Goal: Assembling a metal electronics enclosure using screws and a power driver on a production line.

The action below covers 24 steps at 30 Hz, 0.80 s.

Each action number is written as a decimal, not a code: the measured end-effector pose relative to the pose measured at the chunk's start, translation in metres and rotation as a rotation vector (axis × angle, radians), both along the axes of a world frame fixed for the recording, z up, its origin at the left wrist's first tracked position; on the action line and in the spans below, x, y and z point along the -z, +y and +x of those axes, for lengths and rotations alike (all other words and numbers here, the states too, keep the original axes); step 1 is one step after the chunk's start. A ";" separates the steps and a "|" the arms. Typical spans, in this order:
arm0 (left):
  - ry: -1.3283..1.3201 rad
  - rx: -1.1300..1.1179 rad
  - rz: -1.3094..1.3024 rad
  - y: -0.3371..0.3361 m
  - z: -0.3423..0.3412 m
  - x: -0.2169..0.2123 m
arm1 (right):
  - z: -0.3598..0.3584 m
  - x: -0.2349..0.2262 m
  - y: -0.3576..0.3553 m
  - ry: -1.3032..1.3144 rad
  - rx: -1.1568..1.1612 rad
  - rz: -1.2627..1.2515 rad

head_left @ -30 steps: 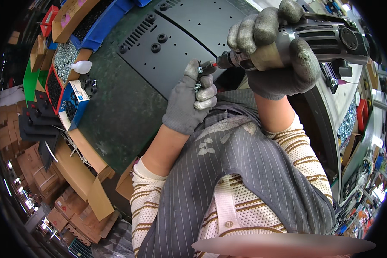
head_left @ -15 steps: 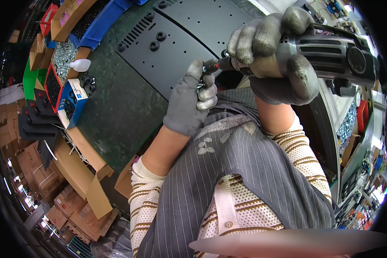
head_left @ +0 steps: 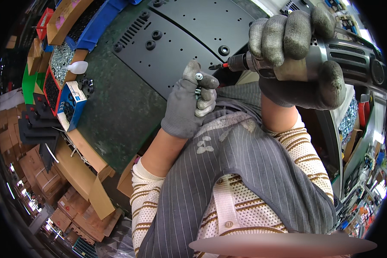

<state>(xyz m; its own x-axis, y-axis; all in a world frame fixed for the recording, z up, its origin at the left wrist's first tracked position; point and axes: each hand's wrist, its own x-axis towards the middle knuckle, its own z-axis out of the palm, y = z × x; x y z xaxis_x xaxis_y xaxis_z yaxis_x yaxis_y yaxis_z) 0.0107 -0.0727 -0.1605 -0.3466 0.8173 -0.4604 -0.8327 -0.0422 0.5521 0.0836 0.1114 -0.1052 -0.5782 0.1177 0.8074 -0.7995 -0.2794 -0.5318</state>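
Note:
My right hand (head_left: 296, 56) is wrapped in a grey work glove around an electric screwdriver (head_left: 352, 60), whose bit (head_left: 218, 66) with a red band points left. In my gloved left hand (head_left: 187, 96) a screw (head_left: 199, 76) is pinched between thumb and forefinger, its cross-slotted head showing. More shiny screws (head_left: 198, 91) lie under the curled fingers, partly hidden. A small gap separates the bit tip from that screw. Just beyond both hands lies a black perforated panel (head_left: 172, 53) with slots, small holes and round black feet; one foot (head_left: 224, 50) sits close to the driver's nose.
The panel rests on a dark green work surface (head_left: 112, 99). Along its left edge stand a blue bin (head_left: 94, 32), a box of small silver hardware (head_left: 62, 58), a red tray (head_left: 52, 88), a blue-white box (head_left: 73, 103) and a white bottle (head_left: 78, 67). Cardboard boxes (head_left: 41, 172) are stacked at lower left.
The screwdriver in my right hand has drawn back to the right, so its bit has come away from my left fingertips. The pinched screw's head now faces up into view.

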 end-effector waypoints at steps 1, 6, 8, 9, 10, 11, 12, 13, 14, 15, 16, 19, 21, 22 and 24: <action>0.022 -0.011 0.006 0.000 0.001 -0.001 | 0.001 -0.004 -0.007 0.000 0.001 0.000; 0.131 -0.064 -0.070 0.003 0.008 -0.002 | 0.009 -0.013 -0.063 -0.109 0.084 -0.743; 0.114 -0.122 -0.095 0.004 0.009 -0.001 | 0.008 -0.012 -0.069 -0.130 0.100 -0.893; 0.142 -0.125 -0.126 0.004 0.010 -0.001 | 0.007 -0.012 -0.069 -0.129 0.089 -0.902; 0.170 -0.128 -0.156 0.004 0.010 0.000 | 0.007 -0.011 -0.068 -0.127 0.075 -0.893; 0.170 -0.128 -0.156 0.004 0.009 0.000 | 0.006 -0.010 -0.066 -0.122 0.056 -0.881; 0.208 -0.093 -0.180 0.003 0.009 -0.001 | 0.006 -0.009 -0.063 -0.120 0.045 -0.864; 0.245 -0.057 -0.205 0.003 0.008 -0.001 | 0.006 -0.008 -0.062 -0.117 0.038 -0.854; 0.245 -0.057 -0.204 0.002 0.009 -0.002 | 0.006 -0.007 -0.061 -0.111 0.032 -0.844; 0.258 -0.059 -0.216 0.002 0.009 -0.003 | 0.006 -0.005 -0.059 -0.111 0.024 -0.832; 0.280 -0.073 -0.272 0.002 0.009 -0.003 | 0.006 -0.004 -0.059 -0.110 0.015 -0.823; 0.491 -0.092 -0.247 0.002 0.013 -0.004 | 0.004 0.001 -0.056 -0.104 -0.004 -0.801; 0.812 -0.068 -0.244 0.003 0.013 -0.004 | 0.004 0.001 -0.053 -0.105 -0.031 -0.775; 0.993 -0.047 -0.263 0.003 0.012 -0.004 | 0.003 0.001 -0.052 -0.101 -0.056 -0.755; 0.967 -0.077 -0.185 0.003 0.011 -0.005 | 0.003 -0.003 -0.047 -0.101 -0.097 -0.655</action>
